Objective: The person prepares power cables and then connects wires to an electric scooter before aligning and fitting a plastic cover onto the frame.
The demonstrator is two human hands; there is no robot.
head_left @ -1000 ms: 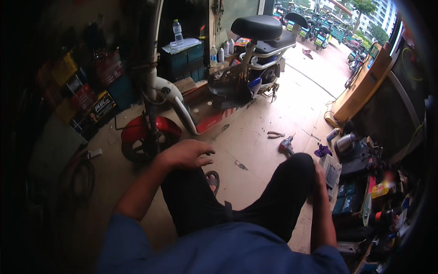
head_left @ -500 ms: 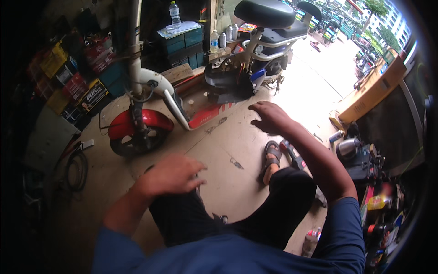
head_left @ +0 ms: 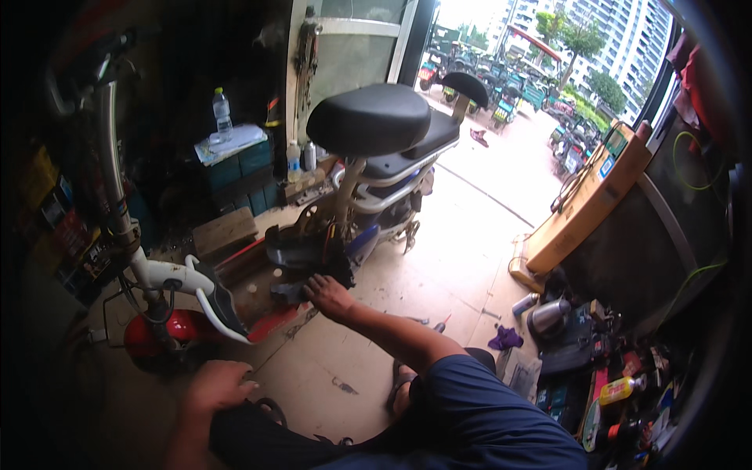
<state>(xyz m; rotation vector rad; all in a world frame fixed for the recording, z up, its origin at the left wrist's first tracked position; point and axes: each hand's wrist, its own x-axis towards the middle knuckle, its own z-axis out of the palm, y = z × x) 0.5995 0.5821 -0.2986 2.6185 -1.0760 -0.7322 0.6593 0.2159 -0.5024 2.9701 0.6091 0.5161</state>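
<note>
A white-and-red electric scooter stands before me, its red front fender low on the left and its black saddle farther back. Below the saddle, a black plastic cover sits loose-looking at the rear of the footboard. My right hand reaches forward to this cover's lower near edge, with the fingers bent over a dark grey part of it. Over my left knee, close to the front wheel, is my left hand; it holds nothing, and its thumb is apart from the fingers.
Teal boxes with a water bottle on top stand behind the scooter. A yellow upright unit leans at the right. Near it lie a steel flask, a purple cloth and assorted tools. Parked vehicles show outside.
My right hand has come down from the air onto the black plastic cover. My left hand has drawn back to my knee. The view has swung to the right.
</note>
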